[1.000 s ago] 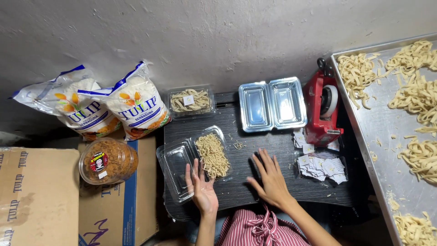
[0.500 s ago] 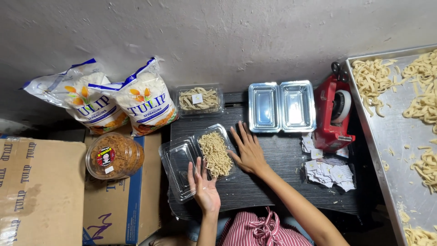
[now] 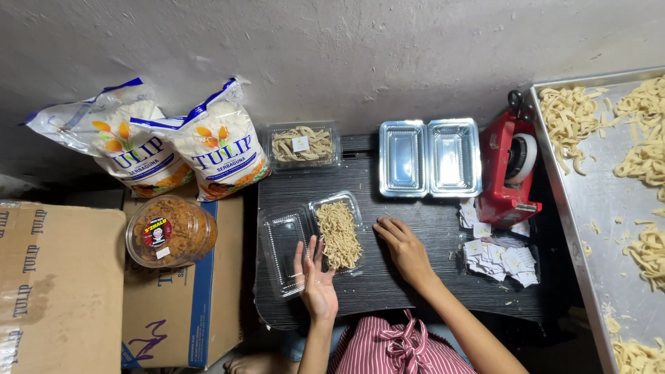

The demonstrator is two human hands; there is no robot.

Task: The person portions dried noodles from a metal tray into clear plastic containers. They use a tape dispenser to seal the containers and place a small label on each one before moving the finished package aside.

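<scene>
bare dark table point(image 3: 388, 277) lies open at lower centre, between my left hand point(image 3: 315, 277) and my right hand point(image 3: 404, 251). right of that, paper slips point(image 3: 502, 260) and the red tape dispenser point(image 3: 509, 170) block me; upper centre, an empty clear tray point(image 3: 429, 158).

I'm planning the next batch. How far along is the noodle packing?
Done: one closed noodle box sits by the wall. In hand: the left hand and right hand flank an open clamshell, one half filled with noodles, lid not closed. Left: an empty clamshell and many noodle heaps on the metal tray.
</scene>
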